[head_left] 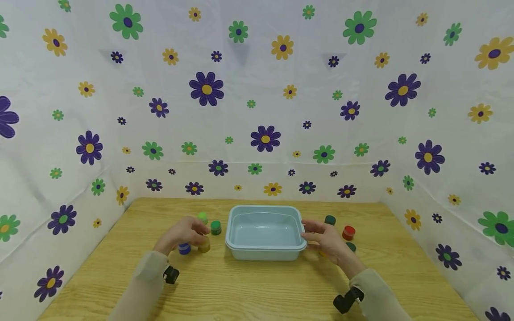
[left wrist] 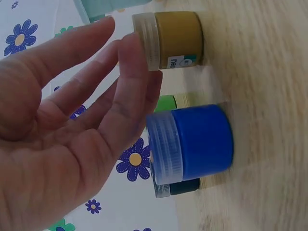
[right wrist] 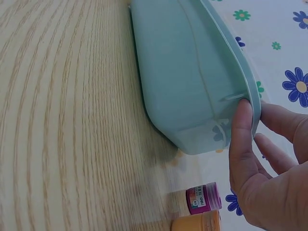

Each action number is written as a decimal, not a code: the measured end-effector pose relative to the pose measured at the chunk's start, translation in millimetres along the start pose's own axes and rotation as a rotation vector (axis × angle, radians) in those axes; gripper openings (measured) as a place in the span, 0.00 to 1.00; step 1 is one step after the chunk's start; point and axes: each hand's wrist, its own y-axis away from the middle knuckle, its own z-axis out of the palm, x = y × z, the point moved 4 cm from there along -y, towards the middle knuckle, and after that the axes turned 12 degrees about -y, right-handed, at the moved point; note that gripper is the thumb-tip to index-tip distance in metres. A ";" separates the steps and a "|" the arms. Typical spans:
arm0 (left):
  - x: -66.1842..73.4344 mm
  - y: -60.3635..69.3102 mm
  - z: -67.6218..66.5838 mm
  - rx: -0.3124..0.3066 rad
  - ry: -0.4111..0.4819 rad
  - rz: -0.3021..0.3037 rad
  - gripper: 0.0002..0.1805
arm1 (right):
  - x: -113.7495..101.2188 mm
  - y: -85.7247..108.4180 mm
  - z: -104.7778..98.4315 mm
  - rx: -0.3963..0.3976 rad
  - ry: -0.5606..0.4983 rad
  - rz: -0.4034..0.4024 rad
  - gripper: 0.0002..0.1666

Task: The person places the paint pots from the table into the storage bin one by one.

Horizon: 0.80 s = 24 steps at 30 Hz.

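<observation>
In the head view, a light blue basin [head_left: 263, 255] stands between the hands, the left hand [head_left: 184, 232] at an ochre jar [head_left: 204, 246], the right hand [head_left: 329, 242] at the basin's right end. In the left wrist view, loosely bent fingers [left wrist: 131, 60] lie by that jar's lid [left wrist: 148, 42], contact unclear. In the right wrist view, the fingers pinch the basin's rim [right wrist: 245, 72]

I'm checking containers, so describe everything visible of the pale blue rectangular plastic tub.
The pale blue rectangular plastic-looking tub has rounded corners, an open top, a protruding rim and walls tapering downward. Its surface looks smooth and glossy; nothing shows inside. It sits upright on the wood-grain table, one long side facing the camera; a bare right hand grips the rim's right end.
</observation>
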 end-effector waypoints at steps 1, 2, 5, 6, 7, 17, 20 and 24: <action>0.3 0.4 0.9 -0.010 -0.010 0.008 0.20 | -0.2 -0.2 -0.1 0.008 -0.004 0.003 0.33; 0.0 0.4 2.0 -0.016 -0.015 0.007 0.20 | -0.2 -0.3 -0.2 0.010 -0.005 0.004 0.33; -1.0 -0.3 4.7 -0.023 -0.049 -0.004 0.20 | -0.2 -0.8 -0.2 0.008 -0.004 0.012 0.33; -1.5 -1.1 5.5 -0.023 -0.062 -0.007 0.20 | -0.4 -0.7 0.0 0.005 -0.004 0.012 0.34; -1.9 -1.8 6.0 -0.022 -0.077 -0.005 0.20 | -0.2 -1.0 -0.2 0.007 -0.008 0.014 0.34; 5.3 -3.3 12.4 -0.019 -0.178 0.069 0.22 | 1.7 -1.9 -3.4 0.022 -0.009 0.024 0.35; 4.5 -3.6 13.3 -0.014 -0.177 0.037 0.22 | 2.2 -2.7 -3.5 0.007 -0.011 0.022 0.36; 3.4 -4.0 13.2 -0.010 -0.185 0.033 0.21 | 3.8 -3.8 -3.4 -0.005 -0.029 0.026 0.37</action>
